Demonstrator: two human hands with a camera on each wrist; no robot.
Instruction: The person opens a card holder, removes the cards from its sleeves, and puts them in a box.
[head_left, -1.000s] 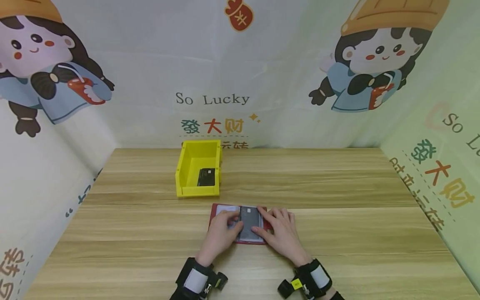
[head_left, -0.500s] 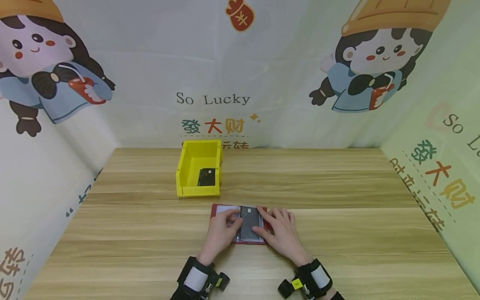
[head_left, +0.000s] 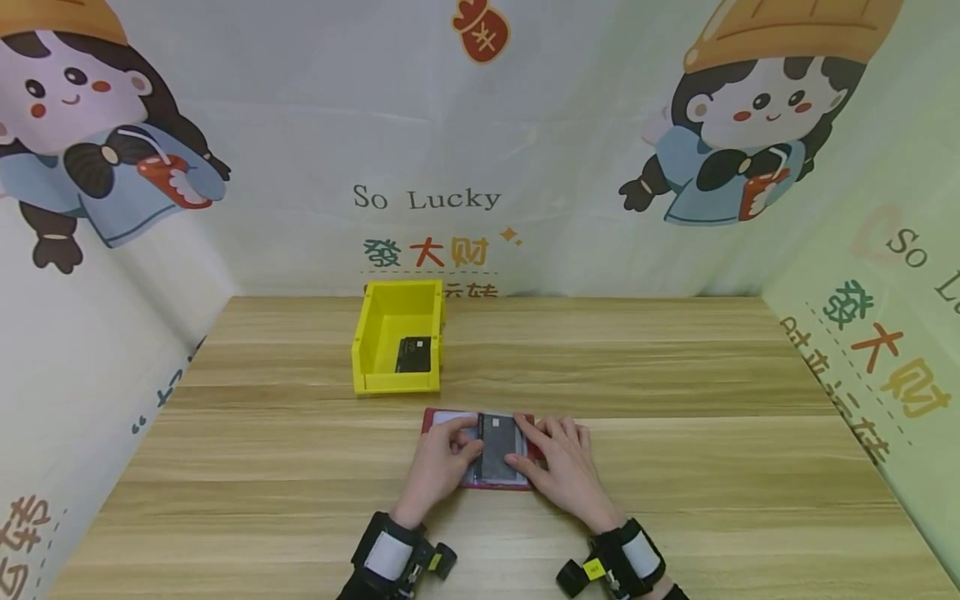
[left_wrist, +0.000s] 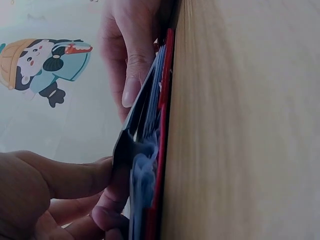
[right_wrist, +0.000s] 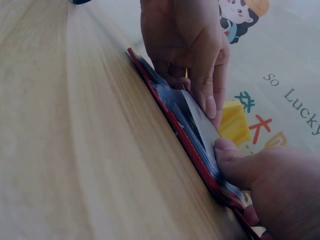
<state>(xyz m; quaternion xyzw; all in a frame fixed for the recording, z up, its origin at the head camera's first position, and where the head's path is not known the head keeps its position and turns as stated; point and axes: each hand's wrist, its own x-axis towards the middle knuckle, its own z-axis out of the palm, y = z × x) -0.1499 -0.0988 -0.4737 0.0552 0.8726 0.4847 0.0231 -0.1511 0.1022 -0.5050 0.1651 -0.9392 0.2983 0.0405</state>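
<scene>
A red card holder (head_left: 530,454) lies spread on the table, with clear sleeves on both sides of its fold. On its right-hand page is a dark grey bank card (head_left: 498,450) with a chip near the top. My left hand (head_left: 438,467) pinches the card's left edge, near the fold, between thumb and fingers. In the left wrist view, that edge of the card (left_wrist: 120,150) stands lifted off the sleeves. My right hand (head_left: 566,467) lies over the right side of the holder, its thumb and forefinger stretched out and pressing there. How far the card sits inside a sleeve cannot be made out.
Behind the holder, to the left, stands a yellow bin (head_left: 396,383) with a black card (head_left: 413,354) in it. Printed cloth walls (head_left: 570,167) enclose the back and sides of the wooden table (head_left: 675,375).
My left hand has drawn slightly left, and the grey card has shifted a little left with it. The right hand has stayed almost still.
</scene>
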